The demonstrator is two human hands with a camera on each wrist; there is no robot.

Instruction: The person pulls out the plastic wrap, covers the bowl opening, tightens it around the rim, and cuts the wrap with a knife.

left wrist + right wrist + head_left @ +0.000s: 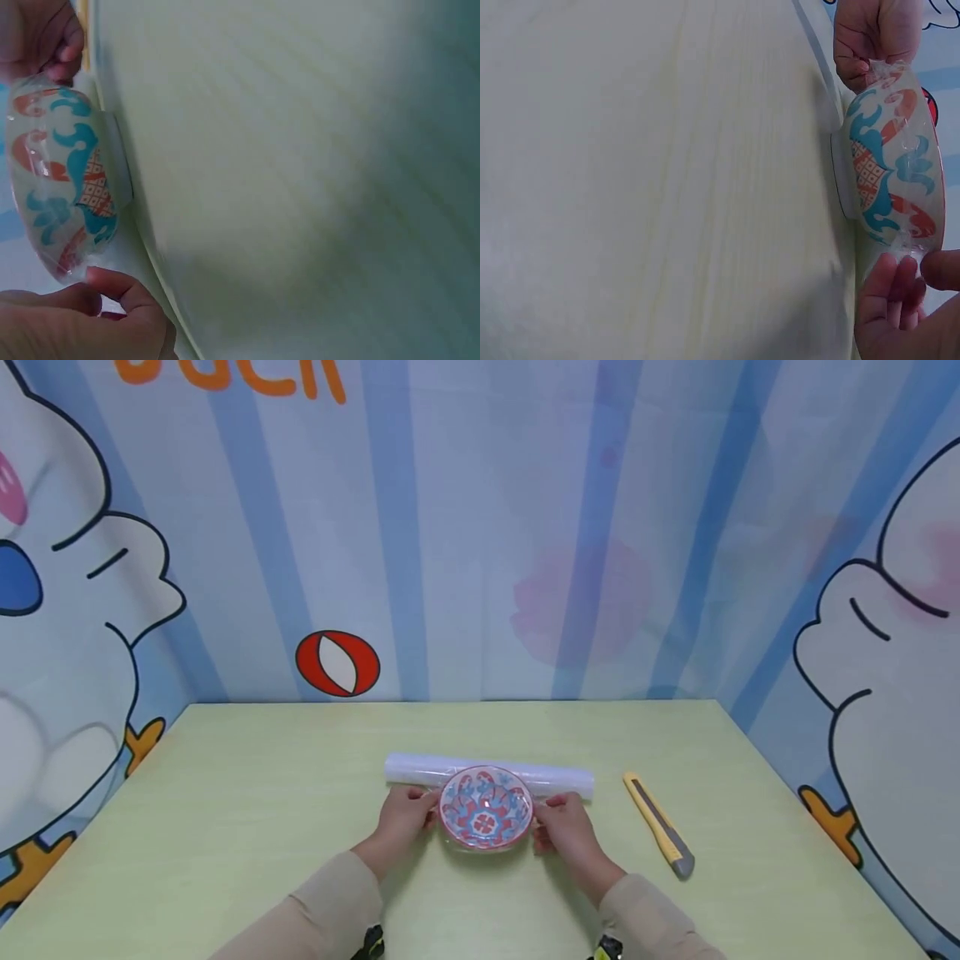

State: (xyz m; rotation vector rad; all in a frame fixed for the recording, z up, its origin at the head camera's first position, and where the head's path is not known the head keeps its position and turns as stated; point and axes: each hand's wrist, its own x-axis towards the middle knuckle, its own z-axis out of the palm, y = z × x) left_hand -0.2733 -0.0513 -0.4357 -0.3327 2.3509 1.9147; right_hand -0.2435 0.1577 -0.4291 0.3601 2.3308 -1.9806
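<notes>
A patterned bowl [486, 807] in red, blue and white stands upright on the table, with clear plastic film [911, 150] stretched over its top and down its side. At the bowl's left side my left hand [405, 818] pinches the film's edge between thumb and fingers. On the opposite side, my right hand [570, 828] pinches the film close to the rim. Both wrist views show the film clinging in wrinkles to the painted outer wall [71, 172]. Just behind the bowl lies a long roll of clear film [427, 767].
To the right of my right hand lies a yellow and grey utility knife [658, 825]. The pale table [247, 793] ends at a striped blue cloth backdrop [480, 527] with cartoon figures on it.
</notes>
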